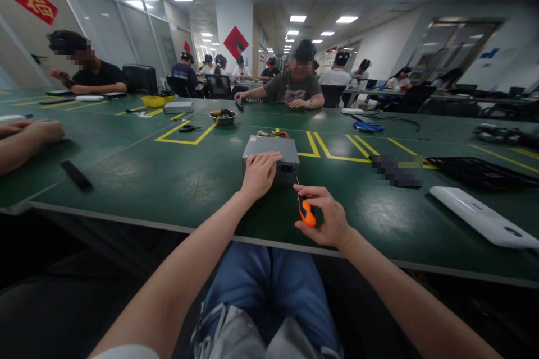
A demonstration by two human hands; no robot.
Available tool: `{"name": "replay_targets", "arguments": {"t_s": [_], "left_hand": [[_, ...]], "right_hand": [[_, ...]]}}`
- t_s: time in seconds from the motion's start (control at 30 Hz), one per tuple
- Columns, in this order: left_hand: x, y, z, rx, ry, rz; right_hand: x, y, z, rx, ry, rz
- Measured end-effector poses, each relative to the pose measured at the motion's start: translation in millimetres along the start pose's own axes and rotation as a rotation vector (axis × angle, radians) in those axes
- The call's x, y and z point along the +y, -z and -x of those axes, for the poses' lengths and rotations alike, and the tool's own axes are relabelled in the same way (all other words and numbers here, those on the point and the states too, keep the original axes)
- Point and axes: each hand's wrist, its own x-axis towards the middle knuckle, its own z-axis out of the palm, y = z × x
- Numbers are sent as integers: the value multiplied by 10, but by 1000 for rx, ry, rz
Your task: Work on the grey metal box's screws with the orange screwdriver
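Observation:
A grey metal computer power supply (272,148) sits on the green table, its front socket facing me and coloured wires showing behind it. My left hand (260,175) holds it, fingers laid over the top near the front edge; the thumb is not clearly visible. In my right hand (326,216) is an orange and black screwdriver (307,212), gripped by the handle between thumb and fingers. Its thin shaft points up toward the right front corner of the power supply. Whether the tip touches a screw there is too small to tell.
Beyond the power supply stands a metal bowl (223,117) with small items. A white device (480,216) and a black tray (484,171) lie to the right. On the left are a dark bar (76,175) and another person's hands (31,137). Someone sits opposite.

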Motion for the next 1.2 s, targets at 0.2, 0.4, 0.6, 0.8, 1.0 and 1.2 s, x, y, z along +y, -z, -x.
{"name": "replay_targets", "arguments": {"t_s": [0.2,0.4,0.6,0.8,1.0,1.2], "left_hand": [[8,-8,-4,10,0,-1],[-9,-16,7,17,-11,4],[-35,-21,16,9,-28,7],[-28,-9,15,2,-25,13],[-32,-4,10,-1,-27,1],[-21,7,14,-8,-29,2]], "right_hand": [[-10,6,-6,-139,3,38],[-7,-4,-10,48,2,45],[-16,4,-11,-103,11,34],[-8,-7,4,63,50,43],[-11,-5,-6,-73,1,-3],[-8,0,15,58,12,62]]}}
